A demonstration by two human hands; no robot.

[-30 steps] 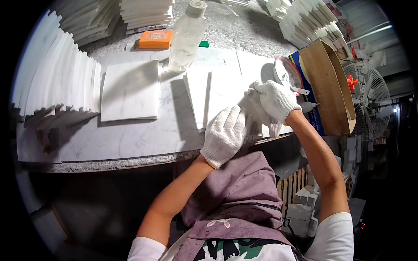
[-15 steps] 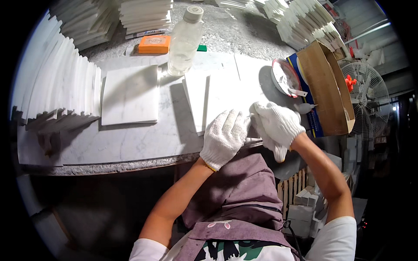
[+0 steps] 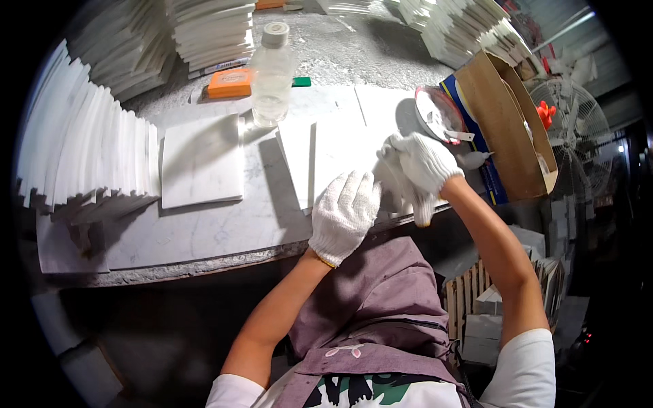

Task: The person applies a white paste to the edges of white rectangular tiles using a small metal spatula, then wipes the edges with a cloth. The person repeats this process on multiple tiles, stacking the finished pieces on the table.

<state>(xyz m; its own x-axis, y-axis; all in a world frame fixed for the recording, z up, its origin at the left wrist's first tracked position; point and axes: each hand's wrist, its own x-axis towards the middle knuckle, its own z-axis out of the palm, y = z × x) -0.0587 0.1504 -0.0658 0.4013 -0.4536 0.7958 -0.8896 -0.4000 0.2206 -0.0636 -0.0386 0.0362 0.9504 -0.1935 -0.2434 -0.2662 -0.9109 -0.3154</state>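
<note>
Both hands wear white knitted gloves. My left hand (image 3: 345,212) lies on the near edge of a bright white marble tile (image 3: 340,146), its fingers stretched out over the surface. Just right of it, my right hand (image 3: 425,163) is closed around a loose white knitted glove (image 3: 423,209), which hangs down with a yellowish edge at its end. That hand is over the tile's right side, and its fingertips are partly hidden. Another flat tile is partly covered by the bright one. To the left lies a separate white tile (image 3: 202,163) with grey veins.
A clear plastic bottle (image 3: 273,78) stands behind the tiles, beside an orange box (image 3: 230,83). Rows of tiles (image 3: 102,143) stand at the left. A red-rimmed bowl (image 3: 435,112), a cardboard box (image 3: 503,122) and a fan (image 3: 575,122) are at the right.
My right hand has moved up and left with the loose glove, away from the table's front edge. My left hand stays on the tile. The whole view has shifted slightly.
</note>
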